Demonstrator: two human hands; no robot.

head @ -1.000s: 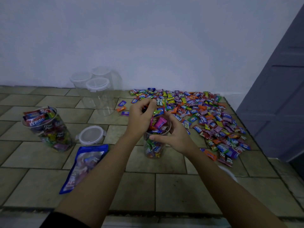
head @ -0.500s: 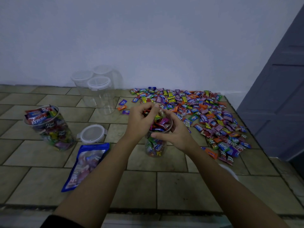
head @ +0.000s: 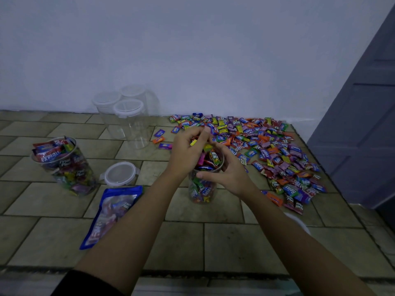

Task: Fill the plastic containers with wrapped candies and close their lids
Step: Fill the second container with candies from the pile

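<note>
While gripping the candy-filled container [head: 202, 190] at its rim with the right hand [head: 232, 175], pinches wrapped candies [head: 194, 142] in the left hand [head: 186, 152], directly over the container's open mouth, on the tiled surface [head: 192, 242].

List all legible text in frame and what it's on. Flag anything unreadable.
"Relaxa": many wrappers in the loose candy pile.
"Relaxa": wrapper inside the middle container, upside down.
"Expl...", ending blurred: red wrapper atop the full left container.
Blue candy bag: print too blurred to read.
Loose lid: no text.
</note>
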